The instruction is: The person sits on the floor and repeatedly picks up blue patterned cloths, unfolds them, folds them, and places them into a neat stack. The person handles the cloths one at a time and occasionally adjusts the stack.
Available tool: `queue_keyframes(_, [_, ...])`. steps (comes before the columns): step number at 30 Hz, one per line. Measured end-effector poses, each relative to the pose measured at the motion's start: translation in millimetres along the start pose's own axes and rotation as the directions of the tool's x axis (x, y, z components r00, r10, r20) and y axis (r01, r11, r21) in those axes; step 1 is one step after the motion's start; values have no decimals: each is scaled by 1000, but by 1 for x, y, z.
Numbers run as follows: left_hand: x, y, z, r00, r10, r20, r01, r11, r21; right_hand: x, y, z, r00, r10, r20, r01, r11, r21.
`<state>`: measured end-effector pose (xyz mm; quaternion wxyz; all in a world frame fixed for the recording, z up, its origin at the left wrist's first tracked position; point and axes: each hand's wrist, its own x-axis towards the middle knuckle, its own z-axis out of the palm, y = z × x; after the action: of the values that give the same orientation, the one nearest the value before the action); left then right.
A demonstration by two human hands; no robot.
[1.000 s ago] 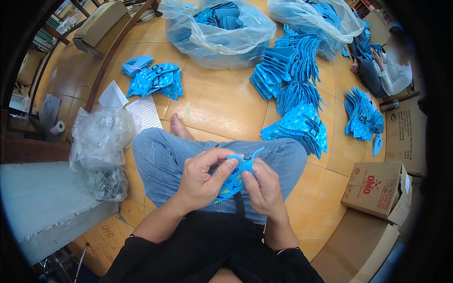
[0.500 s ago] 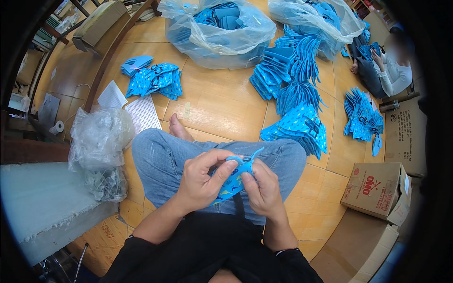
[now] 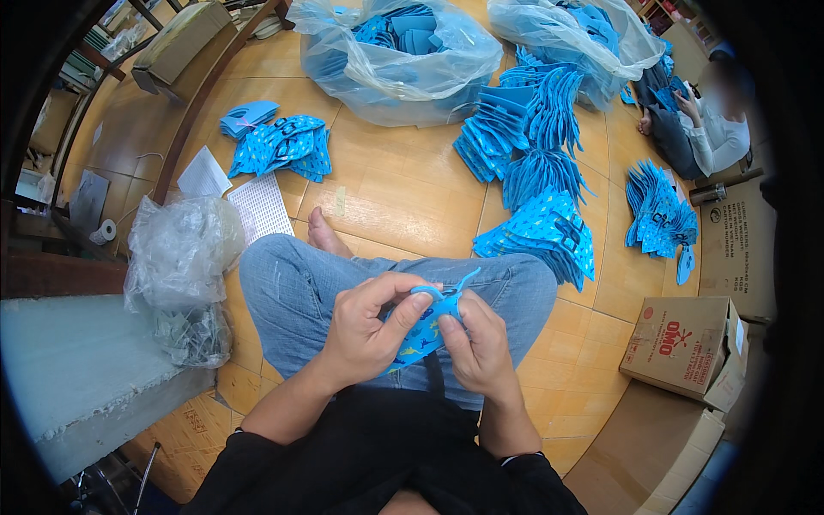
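Observation:
Over my lap, both hands pinch one blue patterned fabric piece (image 3: 420, 341) with small yellow and dark blue figures. My left hand (image 3: 360, 330) grips its upper left edge between thumb and fingers. On the other side my right hand (image 3: 479, 350) presses its thumb onto the piece near the top, fingers curled behind. A narrow curved end of the piece sticks up between the hands. What the fingertips do behind it is hidden. Past my knee lies a fanned stack of similar blue printed pieces (image 3: 545, 232).
More blue stacks (image 3: 489, 129) stretch back toward two plastic bags (image 3: 378, 90) of blue pieces. A smaller pile (image 3: 283, 146) lies left, by printed sheets (image 3: 260, 206) and crumpled clear plastic (image 3: 184, 249). Cardboard boxes (image 3: 678, 343) stand right. Another person (image 3: 717, 133) sits far right, holding blue pieces.
My hands and the piece between them look almost unchanged. At the far right, the other person's hands and blue pieces have shifted slightly.

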<state>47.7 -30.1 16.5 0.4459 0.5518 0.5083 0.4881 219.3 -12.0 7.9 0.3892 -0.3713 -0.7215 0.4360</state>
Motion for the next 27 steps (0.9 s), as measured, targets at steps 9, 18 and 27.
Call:
queue_keyframes(9, [0, 1, -1, 1000, 16, 15, -16, 1000, 15, 0, 1, 0, 1000, -16, -11, 16, 1000, -6])
queue_keyframes(18, [0, 2, 0, 1000, -24, -1, 24, 1000, -11, -1, 1, -1, 1000, -14, -16, 14, 1000, -22])
queue_keyframes(27, [4, -5, 7, 997, -3, -82, -14, 978, -208, -16, -3, 32, 955, 295, -41, -257, 886, 387])
